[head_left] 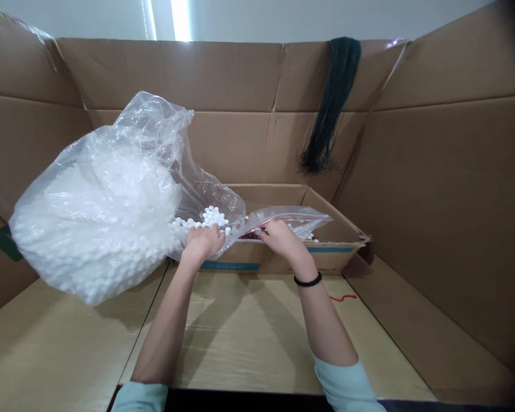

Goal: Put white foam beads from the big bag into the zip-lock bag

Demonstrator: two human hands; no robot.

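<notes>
While left hand clamps big bag, right hand grips zip bag; pale table, cardboard walls around

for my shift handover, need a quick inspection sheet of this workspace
Surface: pale table, dark seam at left
Job's things: large clear bag holding white balls; zip bag with red seal line, at the open cardboard box
Clutter: short red string on the table, right
Hands: left hand at the large clear bag's mouth, right hand at the zip bag's; exact grips unclear
Cables: nothing seen
Surroundings: cardboard walls; dark green strands hanging at back
</notes>
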